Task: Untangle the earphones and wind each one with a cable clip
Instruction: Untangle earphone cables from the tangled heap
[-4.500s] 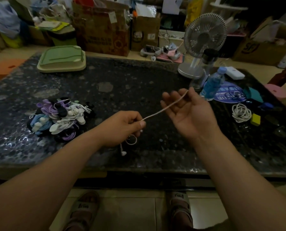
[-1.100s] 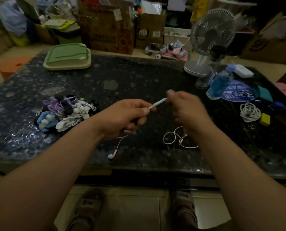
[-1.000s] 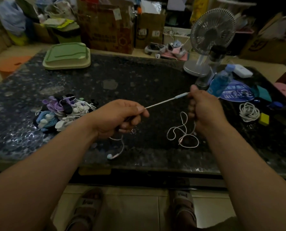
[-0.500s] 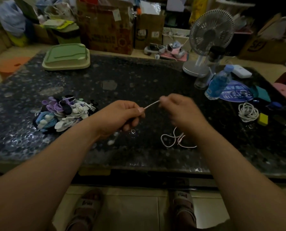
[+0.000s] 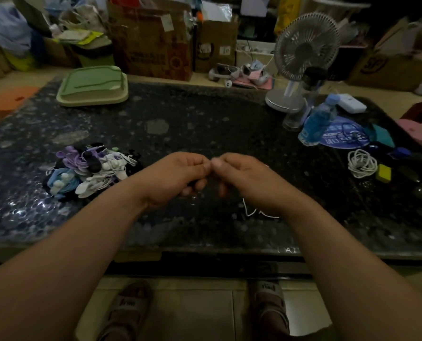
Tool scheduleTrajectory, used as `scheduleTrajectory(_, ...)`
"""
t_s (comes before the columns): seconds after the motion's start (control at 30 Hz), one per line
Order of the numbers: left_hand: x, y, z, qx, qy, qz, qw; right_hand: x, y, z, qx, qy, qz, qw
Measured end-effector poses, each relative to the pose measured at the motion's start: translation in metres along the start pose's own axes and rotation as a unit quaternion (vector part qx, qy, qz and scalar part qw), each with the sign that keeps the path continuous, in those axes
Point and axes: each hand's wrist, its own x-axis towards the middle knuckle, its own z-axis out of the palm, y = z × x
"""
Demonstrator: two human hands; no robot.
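1. a pile of wound earphones (image 5: pixel 89 168) in purple, blue, white and black bundles lies on the left of the worktop (image 5: pixel 205 114), well apart from the hands. by its look that share of the job is done, though whether every bundle carries a clip is too small to tell.
2. a coiled white cable (image 5: pixel 361 163) sits near the right edge, just beside a small yellow block (image 5: pixel 384 173). it cannot be told whether this one is finished or waiting.
3. the piece being worked is the white earphone (image 5: pixel 250 212). it is not yet wound, and only a short slack stretch shows on the worktop, just under the right wrist. the rest is hidden by the hands.
4. the left hand (image 5: pixel 178 175) and right hand (image 5: pixel 244 178) hang above the near part of the worktop. their fingers are curled and their thumb tips almost meet in a narrow pinch. the strand inside the pinch cannot be seen, but since the cable runs out from beneath the right hand, both hands are judged to be gripping it.
5. the visible cable is thin, pale and limp and lies in loose kinks rather than a tidy loop. no knot shows, and neither earbuds nor plug are in view.
6. what seems left for this earphone is coiling it and fixing a clip — no loose clip can be picked out near the hands.
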Motion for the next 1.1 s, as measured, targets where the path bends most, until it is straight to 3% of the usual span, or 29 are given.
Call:
scheduleTrajectory(0.07, 0.000, 0.000, -0.002, -0.009, 0.009, -0.005, 1.000, -0.001, 0.003, -0.004, 0.018, 0.006, 0.017, 1.000)
scheduleTrajectory(0.17, -0.002, -0.002, 0.002, -0.008, -0.004, -0.023, 1.000, 0.002, 0.005, -0.014, 0.004, 0.089, -0.005, 0.996)
scheduleTrajectory(0.33, -0.008, 0.000, 0.011, -0.093, -0.088, -0.041, 0.991, 0.004, 0.012, -0.016, 0.012, 0.141, -0.005, 0.990)
scheduleTrajectory(0.4, -0.010, 0.003, 0.016, -0.142, -0.091, -0.031, 0.985, 0.006, 0.017, -0.014, 0.034, 0.134, 0.005, 0.990)
scheduleTrajectory(0.5, -0.007, 0.005, 0.019, -0.199, -0.042, -0.010, 0.979, 0.007, 0.023, -0.009, 0.092, 0.100, 0.028, 0.990)
scheduleTrajectory(0.57, -0.004, 0.004, 0.018, -0.223, -0.004, 0.003, 0.975, 0.005, 0.023, -0.003, 0.072, 0.088, 0.030, 0.993)
scheduleTrajectory(0.9, 0.003, -0.004, 0.014, -0.125, 0.114, 0.035, 0.985, 0.000, 0.015, 0.011, -0.050, 0.029, 0.033, 0.998)
scheduleTrajectory(1.1, 0.001, -0.006, 0.018, -0.058, 0.101, 0.033, 0.993, -0.004, 0.010, 0.019, -0.136, -0.010, 0.024, 0.990)
